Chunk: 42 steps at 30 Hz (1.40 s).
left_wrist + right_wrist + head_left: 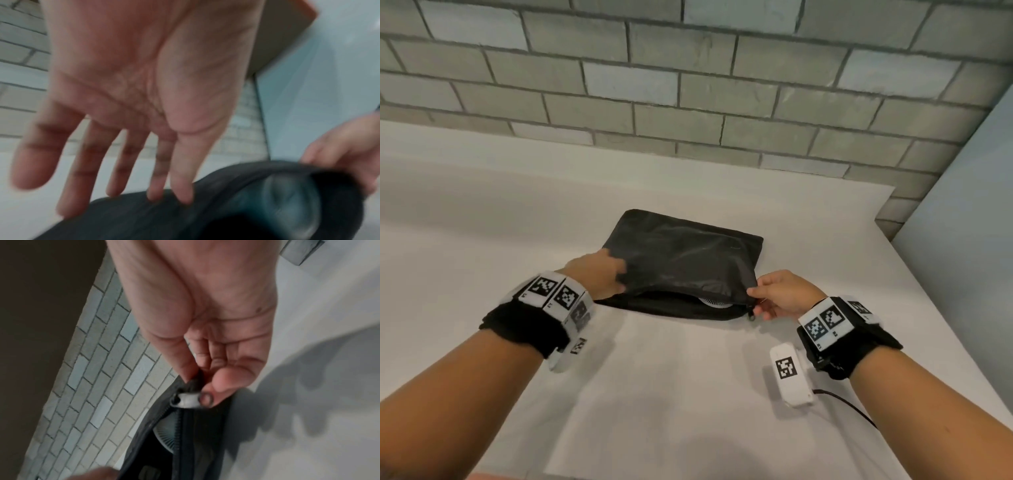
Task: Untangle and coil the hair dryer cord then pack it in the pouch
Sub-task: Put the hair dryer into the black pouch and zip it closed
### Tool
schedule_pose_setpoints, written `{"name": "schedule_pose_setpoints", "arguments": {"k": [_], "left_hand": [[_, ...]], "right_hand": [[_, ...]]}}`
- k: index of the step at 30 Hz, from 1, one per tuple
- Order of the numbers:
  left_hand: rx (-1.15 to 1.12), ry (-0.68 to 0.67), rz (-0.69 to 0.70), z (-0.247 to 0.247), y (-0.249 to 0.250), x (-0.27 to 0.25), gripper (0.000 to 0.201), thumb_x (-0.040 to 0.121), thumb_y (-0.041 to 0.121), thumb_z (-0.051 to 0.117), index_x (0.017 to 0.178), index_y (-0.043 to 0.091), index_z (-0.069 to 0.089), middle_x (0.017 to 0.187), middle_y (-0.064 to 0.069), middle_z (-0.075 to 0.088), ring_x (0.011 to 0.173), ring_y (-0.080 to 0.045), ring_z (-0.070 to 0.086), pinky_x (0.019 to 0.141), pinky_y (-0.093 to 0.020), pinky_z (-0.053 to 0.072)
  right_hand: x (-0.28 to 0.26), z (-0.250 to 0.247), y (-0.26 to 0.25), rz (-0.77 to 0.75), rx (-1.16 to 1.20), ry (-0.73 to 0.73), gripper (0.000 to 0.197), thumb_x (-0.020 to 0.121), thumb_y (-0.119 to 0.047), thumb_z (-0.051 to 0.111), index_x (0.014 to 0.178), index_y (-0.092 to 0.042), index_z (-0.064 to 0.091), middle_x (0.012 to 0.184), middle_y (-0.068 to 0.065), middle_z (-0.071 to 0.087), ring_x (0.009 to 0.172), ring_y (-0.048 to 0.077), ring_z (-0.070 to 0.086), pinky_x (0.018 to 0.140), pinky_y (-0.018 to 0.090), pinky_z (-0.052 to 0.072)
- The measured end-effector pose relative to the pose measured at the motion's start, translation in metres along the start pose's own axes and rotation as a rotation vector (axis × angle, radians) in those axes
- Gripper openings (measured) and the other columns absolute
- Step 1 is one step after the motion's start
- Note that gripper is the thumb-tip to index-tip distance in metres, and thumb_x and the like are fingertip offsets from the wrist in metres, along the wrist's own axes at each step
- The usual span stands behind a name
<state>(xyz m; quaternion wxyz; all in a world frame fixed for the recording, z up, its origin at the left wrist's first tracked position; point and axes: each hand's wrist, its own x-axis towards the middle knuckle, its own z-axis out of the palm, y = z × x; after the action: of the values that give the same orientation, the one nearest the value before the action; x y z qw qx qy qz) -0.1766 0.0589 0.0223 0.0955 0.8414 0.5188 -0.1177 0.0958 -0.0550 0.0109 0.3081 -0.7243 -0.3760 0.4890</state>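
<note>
A black fabric pouch (681,253) lies flat on the white table (482,212), its zipped mouth facing me and partly open. Inside the mouth shows the white round grille of the hair dryer (714,302), also seen as a ribbed disc (166,433). My left hand (599,274) has straight, spread fingers (180,191) touching the pouch's upper left corner (144,216). My right hand (774,294) pinches the pouch's right corner (195,379) between thumb and forefinger, just above the metal zipper pull (191,400). The cord is hidden.
A grey brick wall (688,85) runs behind the table. A pale panel (962,240) stands at the right, past the table's right edge. A thin black cable (849,407) trails from my right wrist device over the table's near right part.
</note>
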Motion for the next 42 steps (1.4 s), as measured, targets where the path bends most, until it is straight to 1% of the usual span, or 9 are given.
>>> {"name": "schedule_pose_setpoints", "arguments": {"k": [4, 8, 12, 18, 22, 25, 30, 39, 42], "left_hand": [[-0.215, 0.232, 0.157, -0.017, 0.065, -0.02, 0.025, 0.089, 0.033, 0.049, 0.1, 0.013, 0.059, 0.102, -0.006, 0.055, 0.096, -0.025, 0.056, 0.082, -0.036, 0.045], [-0.373, 0.048, 0.231, -0.004, 0.127, -0.028, 0.037, 0.087, 0.037, 0.052, 0.079, 0.003, 0.066, 0.073, -0.009, 0.063, 0.071, -0.023, 0.06, 0.065, -0.033, 0.049], [-0.449, 0.058, 0.239, 0.013, 0.152, -0.022, 0.052, 0.076, 0.044, 0.066, 0.046, 0.008, 0.044, 0.046, -0.001, 0.04, 0.044, -0.015, 0.037, 0.044, -0.023, 0.029], [-0.383, 0.135, 0.249, 0.013, 0.162, -0.018, 0.035, 0.08, 0.027, 0.064, 0.057, 0.008, 0.046, 0.051, 0.002, 0.041, 0.06, -0.021, 0.048, 0.054, -0.027, 0.037], [-0.367, 0.083, 0.304, 0.014, 0.16, -0.016, 0.031, 0.085, 0.026, 0.059, 0.069, 0.0, 0.061, 0.049, 0.0, 0.039, 0.054, -0.019, 0.042, 0.05, -0.026, 0.031], [-0.461, 0.092, 0.327, 0.021, 0.153, -0.017, 0.031, 0.086, 0.027, 0.058, 0.061, 0.008, 0.056, 0.05, -0.001, 0.045, 0.049, -0.015, 0.045, 0.057, -0.031, 0.043], [-0.523, 0.016, 0.179, 0.019, 0.124, -0.017, 0.031, 0.085, 0.03, 0.059, 0.061, 0.011, 0.063, 0.057, 0.0, 0.054, 0.054, -0.014, 0.05, 0.065, -0.028, 0.048], [-0.608, -0.164, -0.179, 0.012, 0.01, -0.023, 0.031, 0.085, 0.026, 0.06, 0.059, 0.009, 0.061, 0.041, 0.003, 0.048, 0.042, -0.013, 0.04, 0.036, -0.016, 0.029], [-0.485, -0.198, -0.312, 0.013, -0.024, -0.026, 0.03, 0.082, 0.031, 0.063, 0.059, 0.011, 0.062, 0.05, 0.0, 0.052, 0.048, -0.015, 0.043, 0.043, -0.021, 0.032]], "right_hand": [[-0.001, 0.001, 0.0, -0.015, 0.045, -0.026, 0.02, 0.087, -0.005, 0.055, 0.068, -0.005, 0.052, 0.063, 0.014, 0.056, 0.041, 0.011, 0.056, 0.041, 0.02, 0.046], [-0.005, 0.003, 0.001, -0.031, 0.125, -0.067, 0.014, 0.087, -0.003, 0.055, 0.073, -0.003, 0.053, 0.064, 0.015, 0.057, 0.042, 0.01, 0.06, 0.043, 0.019, 0.05], [-0.009, 0.005, 0.002, -0.046, 0.216, -0.065, 0.006, 0.086, 0.001, 0.054, 0.08, 0.0, 0.053, 0.064, 0.017, 0.056, 0.04, 0.014, 0.06, 0.043, 0.02, 0.051], [-0.011, 0.01, 0.008, -0.06, 0.298, -0.003, 0.021, 0.085, 0.003, 0.054, 0.066, -0.002, 0.05, 0.06, 0.018, 0.057, 0.04, 0.019, 0.059, 0.04, 0.021, 0.049], [-0.01, 0.01, 0.014, -0.097, 0.315, 0.015, 0.007, 0.085, 0.006, 0.053, 0.08, 0.001, 0.054, 0.062, 0.017, 0.055, 0.037, 0.013, 0.058, 0.041, 0.019, 0.048], [-0.006, 0.01, 0.019, -0.128, 0.26, 0.019, 0.002, 0.084, 0.003, 0.055, 0.083, 0.002, 0.056, 0.067, 0.015, 0.054, 0.045, 0.013, 0.057, 0.05, 0.021, 0.051], [-0.002, 0.005, 0.027, -0.104, 0.283, 0.071, 0.013, 0.086, 0.004, 0.053, 0.073, 0.002, 0.057, 0.068, 0.013, 0.054, 0.05, 0.015, 0.053, 0.047, 0.019, 0.05], [-0.003, -0.015, 0.035, -0.043, 0.307, 0.016, 0.012, 0.086, 0.007, 0.051, 0.076, 0.004, 0.057, 0.072, 0.014, 0.053, 0.054, 0.015, 0.052, 0.048, 0.016, 0.052], [-0.005, -0.02, 0.035, -0.05, 0.284, -0.004, 0.013, 0.085, 0.006, 0.052, 0.075, 0.002, 0.059, 0.072, 0.013, 0.055, 0.048, 0.01, 0.058, 0.05, 0.016, 0.053]]}}
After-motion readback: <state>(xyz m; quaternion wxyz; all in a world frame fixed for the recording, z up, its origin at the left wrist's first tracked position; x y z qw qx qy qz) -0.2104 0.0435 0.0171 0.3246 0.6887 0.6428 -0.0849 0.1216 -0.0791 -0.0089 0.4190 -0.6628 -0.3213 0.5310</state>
